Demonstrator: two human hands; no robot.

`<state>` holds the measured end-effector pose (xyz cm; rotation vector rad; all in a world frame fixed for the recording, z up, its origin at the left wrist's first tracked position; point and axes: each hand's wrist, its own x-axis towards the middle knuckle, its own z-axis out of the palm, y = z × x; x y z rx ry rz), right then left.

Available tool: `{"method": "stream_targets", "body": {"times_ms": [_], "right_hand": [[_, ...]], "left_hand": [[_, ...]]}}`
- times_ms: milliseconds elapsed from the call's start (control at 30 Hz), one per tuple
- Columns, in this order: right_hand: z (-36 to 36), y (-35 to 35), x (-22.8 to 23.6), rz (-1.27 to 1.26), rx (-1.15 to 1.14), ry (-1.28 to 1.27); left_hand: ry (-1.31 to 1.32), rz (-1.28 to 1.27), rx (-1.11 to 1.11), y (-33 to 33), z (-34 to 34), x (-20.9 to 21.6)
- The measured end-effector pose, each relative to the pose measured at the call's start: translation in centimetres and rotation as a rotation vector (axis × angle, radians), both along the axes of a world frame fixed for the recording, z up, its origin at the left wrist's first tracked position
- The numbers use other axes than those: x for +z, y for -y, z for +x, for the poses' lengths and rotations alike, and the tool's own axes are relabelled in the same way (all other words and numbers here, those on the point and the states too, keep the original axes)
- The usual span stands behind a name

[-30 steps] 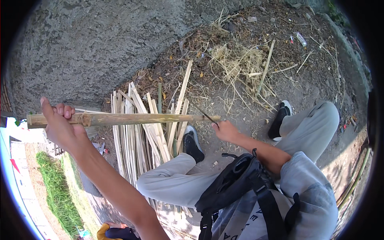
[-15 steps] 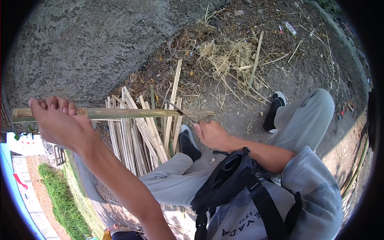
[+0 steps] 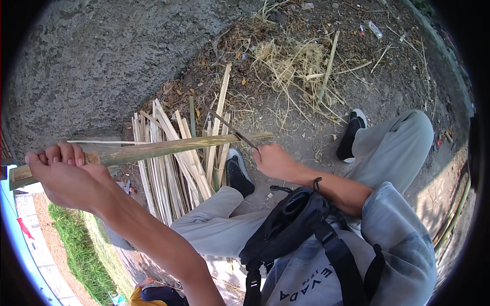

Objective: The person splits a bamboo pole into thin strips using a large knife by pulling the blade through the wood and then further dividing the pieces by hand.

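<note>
My left hand [image 3: 74,181] is wrapped round a long split bamboo piece [image 3: 163,148] close to its thick left end. The bamboo lies across in front of me, tilted a little, its narrower end to the right. In my right hand [image 3: 277,162] is a knife [image 3: 248,141] with a thin dark blade; the fist hides its handle. The blade crosses the bamboo near its right end and appears to touch it. Below the bamboo, a bundle of pale bamboo strips [image 3: 166,176] rests on the ground beside my left shoe [image 3: 238,176].
A rough grey stone surface [image 3: 112,66] fills the upper left. Tangled pale shavings [image 3: 288,64] lie on the dirt ahead, with a loose strip [image 3: 329,66] among them. Green poles [image 3: 456,217] lie at the far right. Part of another person in yellow [image 3: 140,296] shows at the bottom left.
My left hand has moved down and slightly left, tilting the bamboo so its left end sits lower. My right hand and the knife have risen slightly and shifted a little right.
</note>
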<state>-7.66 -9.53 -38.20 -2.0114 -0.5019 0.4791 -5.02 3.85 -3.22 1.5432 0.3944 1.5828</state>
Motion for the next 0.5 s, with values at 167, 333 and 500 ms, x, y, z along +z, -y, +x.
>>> {"method": "stream_targets", "body": {"times_ms": [167, 333, 500], "right_hand": [[0.8, -0.8, -0.2, 0.015, 0.053, 0.122], [0.2, -0.7, -0.6, -0.001, -0.025, -0.006], [2.2, -1.6, -1.4, -0.082, -0.021, -0.053]], "left_hand": [[0.020, 0.084, -0.044, 0.7, -0.5, 0.3], [-0.007, 0.105, -0.101, -0.2, -1.2, -0.6], [0.058, 0.115, -0.134, 0.2, -0.3, -0.3]]}}
